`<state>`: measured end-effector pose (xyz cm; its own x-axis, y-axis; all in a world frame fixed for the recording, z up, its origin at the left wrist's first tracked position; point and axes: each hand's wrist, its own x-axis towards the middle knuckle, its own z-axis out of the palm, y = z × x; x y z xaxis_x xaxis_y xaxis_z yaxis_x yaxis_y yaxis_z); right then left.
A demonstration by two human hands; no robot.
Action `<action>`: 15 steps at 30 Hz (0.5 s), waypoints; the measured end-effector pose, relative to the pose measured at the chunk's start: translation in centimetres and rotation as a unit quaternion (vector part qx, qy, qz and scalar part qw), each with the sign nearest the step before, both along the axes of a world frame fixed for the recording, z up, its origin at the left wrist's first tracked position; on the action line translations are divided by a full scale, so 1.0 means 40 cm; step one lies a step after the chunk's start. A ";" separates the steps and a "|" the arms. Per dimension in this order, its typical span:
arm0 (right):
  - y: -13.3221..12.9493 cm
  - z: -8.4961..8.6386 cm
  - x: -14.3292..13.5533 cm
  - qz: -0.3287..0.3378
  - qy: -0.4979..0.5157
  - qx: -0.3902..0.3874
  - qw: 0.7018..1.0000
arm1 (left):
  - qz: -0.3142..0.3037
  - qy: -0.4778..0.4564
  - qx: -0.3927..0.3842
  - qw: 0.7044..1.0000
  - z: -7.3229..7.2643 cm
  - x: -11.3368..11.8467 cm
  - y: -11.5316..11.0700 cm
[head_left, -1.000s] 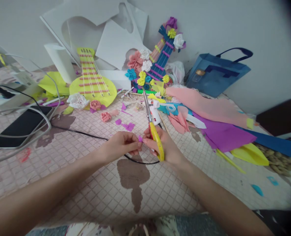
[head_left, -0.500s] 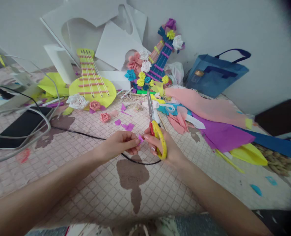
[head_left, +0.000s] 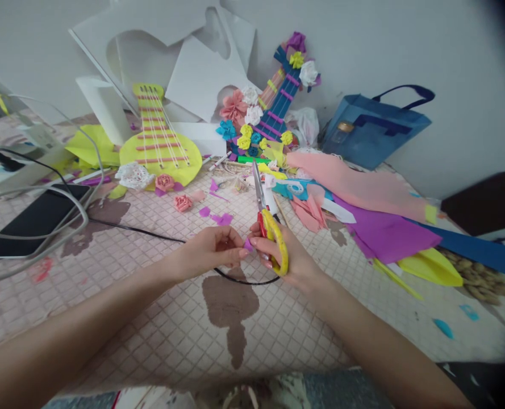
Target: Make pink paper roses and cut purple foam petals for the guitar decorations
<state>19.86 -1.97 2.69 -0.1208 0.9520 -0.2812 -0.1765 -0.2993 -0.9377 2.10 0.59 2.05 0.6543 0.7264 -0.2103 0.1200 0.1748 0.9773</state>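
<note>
Between the fingertips of both hands is a small purple paper piece [head_left: 248,245]. My left hand [head_left: 220,248] has its thumb and fingers closed at the left side of the piece. My right hand [head_left: 283,250] pinches it from the right and also holds scissors [head_left: 272,228] with yellow and red handles, blades pointing up and away. Several purple scraps [head_left: 221,218] lie on the table just beyond my left hand, with a pink paper rose [head_left: 183,203] to their left.
A yellow paper guitar [head_left: 161,153] leans at the back left, a blue one [head_left: 278,108] with paper flowers at the back centre. Coloured paper [head_left: 375,227] and a blue bag [head_left: 374,133] are on the right. A black cable [head_left: 137,229] runs under my hands; a tablet [head_left: 34,221] lies left.
The fingers of my left hand have shifted around the purple piece, and the piece sits slightly further right and looks more folded. The scissors have tilted a little to the left.
</note>
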 end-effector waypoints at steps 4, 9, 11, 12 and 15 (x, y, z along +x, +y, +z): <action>0.002 -0.004 -0.001 -0.012 -0.004 0.006 1.000 | 0.055 0.015 0.130 0.990 -0.011 0.010 -0.019; 0.001 -0.010 -0.003 -0.007 -0.009 0.018 1.000 | 0.096 0.063 0.229 0.967 -0.011 0.016 -0.035; 0.001 -0.009 -0.003 -0.010 -0.009 0.018 1.000 | 0.089 0.045 0.195 0.976 -0.014 0.015 -0.028; 0.001 -0.008 -0.004 -0.013 -0.010 0.013 1.000 | 0.082 0.032 0.163 0.983 -0.015 0.014 -0.024; 0.001 -0.003 -0.004 -0.016 -0.016 0.002 1.000 | 0.066 -0.004 0.055 0.996 -0.019 0.012 -0.010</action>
<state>19.70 -1.95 2.58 -0.0812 0.9567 -0.2796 -0.1562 -0.2893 -0.9444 2.56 0.19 1.30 0.5524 0.8249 -0.1199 0.0950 0.0806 0.9922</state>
